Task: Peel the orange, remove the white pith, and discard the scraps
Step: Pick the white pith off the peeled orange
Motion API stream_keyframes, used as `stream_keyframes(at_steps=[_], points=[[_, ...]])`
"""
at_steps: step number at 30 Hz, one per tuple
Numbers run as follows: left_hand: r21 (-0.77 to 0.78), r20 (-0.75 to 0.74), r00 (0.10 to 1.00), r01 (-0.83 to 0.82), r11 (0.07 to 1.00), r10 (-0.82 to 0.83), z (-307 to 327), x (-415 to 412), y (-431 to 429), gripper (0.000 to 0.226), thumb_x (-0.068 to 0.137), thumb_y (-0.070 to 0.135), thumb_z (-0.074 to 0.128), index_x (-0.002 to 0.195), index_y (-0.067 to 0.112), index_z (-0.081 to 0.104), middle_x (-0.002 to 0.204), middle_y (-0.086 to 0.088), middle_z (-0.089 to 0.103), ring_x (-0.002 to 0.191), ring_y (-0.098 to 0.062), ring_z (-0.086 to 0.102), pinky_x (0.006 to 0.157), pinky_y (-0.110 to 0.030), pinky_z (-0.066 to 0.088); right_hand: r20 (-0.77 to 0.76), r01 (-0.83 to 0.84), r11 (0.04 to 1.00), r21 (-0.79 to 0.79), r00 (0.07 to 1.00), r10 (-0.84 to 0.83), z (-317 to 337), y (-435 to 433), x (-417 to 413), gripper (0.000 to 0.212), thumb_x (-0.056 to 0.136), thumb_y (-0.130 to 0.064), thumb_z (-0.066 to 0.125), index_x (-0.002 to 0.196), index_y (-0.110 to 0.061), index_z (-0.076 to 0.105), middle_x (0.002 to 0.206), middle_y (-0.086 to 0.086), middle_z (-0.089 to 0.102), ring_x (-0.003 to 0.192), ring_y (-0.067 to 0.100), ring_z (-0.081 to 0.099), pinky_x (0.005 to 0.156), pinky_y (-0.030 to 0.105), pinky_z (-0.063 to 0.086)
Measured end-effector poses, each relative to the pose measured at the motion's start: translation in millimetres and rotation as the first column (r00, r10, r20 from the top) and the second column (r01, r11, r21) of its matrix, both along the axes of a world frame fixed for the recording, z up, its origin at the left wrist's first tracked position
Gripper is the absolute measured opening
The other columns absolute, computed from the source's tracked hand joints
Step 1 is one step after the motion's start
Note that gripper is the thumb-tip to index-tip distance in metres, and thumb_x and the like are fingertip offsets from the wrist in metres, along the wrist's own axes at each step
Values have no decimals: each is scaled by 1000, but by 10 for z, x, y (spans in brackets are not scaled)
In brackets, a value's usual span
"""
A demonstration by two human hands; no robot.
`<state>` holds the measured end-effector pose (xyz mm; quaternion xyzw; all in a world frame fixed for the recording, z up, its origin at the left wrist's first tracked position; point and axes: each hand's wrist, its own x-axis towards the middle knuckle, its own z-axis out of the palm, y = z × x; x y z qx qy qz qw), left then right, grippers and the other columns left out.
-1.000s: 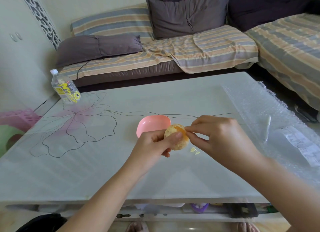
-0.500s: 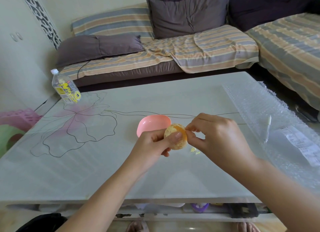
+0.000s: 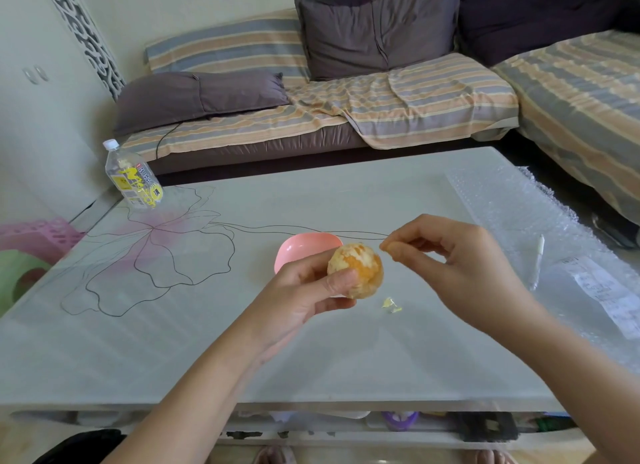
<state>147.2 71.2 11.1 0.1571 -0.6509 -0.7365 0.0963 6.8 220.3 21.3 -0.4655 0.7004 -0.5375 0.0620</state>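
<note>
My left hand (image 3: pixel 308 290) grips a peeled orange (image 3: pixel 358 266) with patches of white pith on it, held above the table's middle. Just to the right of the fruit, my right hand (image 3: pixel 450 259) pinches a tiny bit of pith (image 3: pixel 385 247) between thumb and forefinger, a small gap away from the orange. A pink bowl (image 3: pixel 298 247) stands right behind the orange, partly hidden by my left hand. A few pale scraps (image 3: pixel 390 305) lie on the table below the fruit.
The glass table (image 3: pixel 207 342) has a flower drawing on its left half. A plastic bottle (image 3: pixel 133 176) stands at the far left corner. Bubble wrap (image 3: pixel 540 228) with a white pen (image 3: pixel 537 261) and a paper slip (image 3: pixel 602 290) covers the right side. A sofa stands behind.
My right hand has pulled away from the orange to the right and slightly up, taking a bit of pith with it. My left hand keeps the orange in place.
</note>
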Motion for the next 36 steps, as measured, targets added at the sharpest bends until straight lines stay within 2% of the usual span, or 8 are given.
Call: stream_keyframes(at_steps=[6, 8, 12, 16, 19, 22, 25, 36], points=[[109, -43, 999, 25, 994, -21, 11, 0, -14, 56, 61, 37, 85, 109, 12, 71, 103, -6, 70, 94, -18, 66, 81, -29, 54, -32, 4, 1000, 29, 999, -4, -24, -4, -74, 18, 88, -14, 63, 84, -30, 69, 82, -13, 67, 81, 3, 63, 73, 12, 47], [122, -40, 999, 9, 992, -4, 21, 4, -10, 50, 65, 32, 84, 108, 9, 70, 102, -7, 70, 93, -19, 67, 79, -29, 55, -75, -31, 999, -22, 997, 29, -3, 3, -34, 10, 80, -23, 70, 87, -31, 72, 82, -11, 66, 79, 8, 63, 70, 17, 48], [106, -6, 1000, 5, 994, -4, 47, 1, 16, 25, 78, 17, 73, 103, 11, 74, 100, -9, 70, 96, -24, 65, 78, -28, 55, -134, -96, 993, -63, 987, 87, -23, -16, 58, 19, 73, -29, 73, 92, -25, 76, 83, -13, 65, 75, 9, 61, 67, 14, 46], [136, 8, 1000, 4, 991, -5, 71, -1, 65, 32, 72, 27, 67, 98, 9, 74, 99, -13, 70, 93, -27, 68, 75, -27, 56, -63, -52, 990, -132, 997, 44, -58, -56, 92, 10, 76, -19, 74, 85, -23, 77, 80, -10, 68, 76, 12, 65, 66, 24, 51], [152, 22, 1000, -7, 988, 3, 71, -13, 96, 33, 72, 29, 65, 95, 7, 74, 96, -14, 71, 89, -29, 70, 72, -25, 56, -122, -22, 989, -148, 993, 3, -77, -77, 107, 7, 78, -17, 73, 83, -21, 77, 78, -10, 67, 72, 9, 63, 63, 17, 48], [170, 41, 999, -17, 985, 10, 63, -21, 103, 35, 71, 31, 66, 92, 4, 74, 93, -15, 71, 86, -29, 70, 69, -24, 56, -317, 10, 990, -144, 947, -56, -112, -110, 117, 9, 84, -19, 66, 83, -15, 74, 79, -7, 65, 69, 4, 57, 63, 12, 44], [185, 44, 999, -3, 983, -6, 51, -19, 101, 39, 68, 37, 72, 91, 5, 75, 91, -15, 71, 84, -28, 71, 68, -24, 56, -468, 23, 992, -124, 880, -79, -146, -147, 112, 22, 91, -22, 52, 83, -9, 68, 80, -2, 62, 69, 8, 53, 61, 18, 44], [210, 55, 998, 28, 977, -40, 45, -32, 90, 59, 54, 49, 85, 92, 4, 75, 92, -17, 71, 81, -28, 71, 67, -24, 57, -475, 10, 997, -80, 879, -48, -208, -203, 75, 26, 94, -23, 39, 85, -7, 58, 82, 1, 55, 69, 7, 42, 66, 11, 35]])
